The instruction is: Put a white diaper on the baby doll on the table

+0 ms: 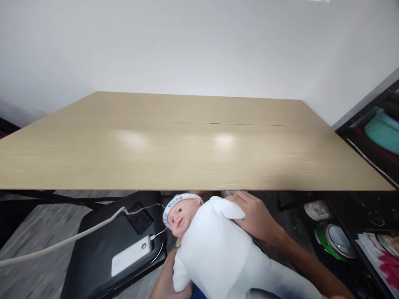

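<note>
A baby doll (220, 241) in a white outfit and a white cap (171, 204) with blue lettering lies slantwise below the table's front edge, its face turned up and its head to the left. My left hand (170, 276) grips it by the side, near the lower sleeve. Around its other arm and side, my right hand (254, 216) is closed, with part of the fingers hidden behind the doll. The legs run toward the bottom right of the view.
Above the doll stretches a pale wooden table (187, 153). On a black padded seat (96, 241) at left lie a white power bank (131, 255) and a dark phone-like device (139, 219), with cables (71, 240). A black shelf (343, 216) with containers and a teal bowl (383, 131) stands at right.
</note>
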{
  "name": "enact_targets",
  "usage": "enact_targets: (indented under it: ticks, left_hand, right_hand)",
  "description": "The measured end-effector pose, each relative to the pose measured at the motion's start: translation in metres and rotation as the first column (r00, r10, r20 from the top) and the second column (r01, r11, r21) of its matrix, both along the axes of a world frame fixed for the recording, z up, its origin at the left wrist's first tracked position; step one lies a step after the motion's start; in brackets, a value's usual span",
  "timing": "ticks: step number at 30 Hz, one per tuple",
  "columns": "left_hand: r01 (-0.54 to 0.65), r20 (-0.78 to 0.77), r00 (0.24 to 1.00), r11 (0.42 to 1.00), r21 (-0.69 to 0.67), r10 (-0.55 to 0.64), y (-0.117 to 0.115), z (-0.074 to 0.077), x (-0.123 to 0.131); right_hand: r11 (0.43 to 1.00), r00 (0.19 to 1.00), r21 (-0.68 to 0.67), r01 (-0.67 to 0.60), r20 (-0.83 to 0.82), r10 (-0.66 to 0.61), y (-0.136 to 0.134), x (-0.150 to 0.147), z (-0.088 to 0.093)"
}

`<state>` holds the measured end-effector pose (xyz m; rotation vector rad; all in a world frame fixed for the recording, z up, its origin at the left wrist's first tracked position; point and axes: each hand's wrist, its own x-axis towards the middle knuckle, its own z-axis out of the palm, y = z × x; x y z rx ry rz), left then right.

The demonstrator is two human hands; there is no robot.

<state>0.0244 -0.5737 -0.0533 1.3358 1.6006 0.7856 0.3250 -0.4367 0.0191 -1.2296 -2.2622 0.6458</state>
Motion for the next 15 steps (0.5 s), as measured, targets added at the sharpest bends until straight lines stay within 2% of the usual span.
enact_targets:
  ticks: [4,7,11,15]
  left_hand:
    - [0.008,0.032,0.999,0.998,0.058,-0.01,0.007,0.024,0.006]
    - [0.059,0.016,0.998,0.992,0.108,-0.061,0.023,0.041,0.003]
    - [0.259,-0.072,0.965,0.953,0.154,-0.251,0.062,0.073,0.0]
    - [0.393,-0.159,0.914,0.913,0.113,-0.373,0.115,0.11,0.002]
  right_hand:
    - [1.0,0.998,0.011,0.012,-0.062,-0.012,-0.005,0.019,0.027]
    - [0.998,0.996,0.012,0.06,-0.069,-0.06,-0.009,0.033,0.042]
    - [0.987,0.986,0.034,0.16,-0.052,-0.158,-0.006,0.05,0.053]
    - [0.965,0.968,0.083,0.249,-0.054,-0.245,0.007,0.063,0.057]
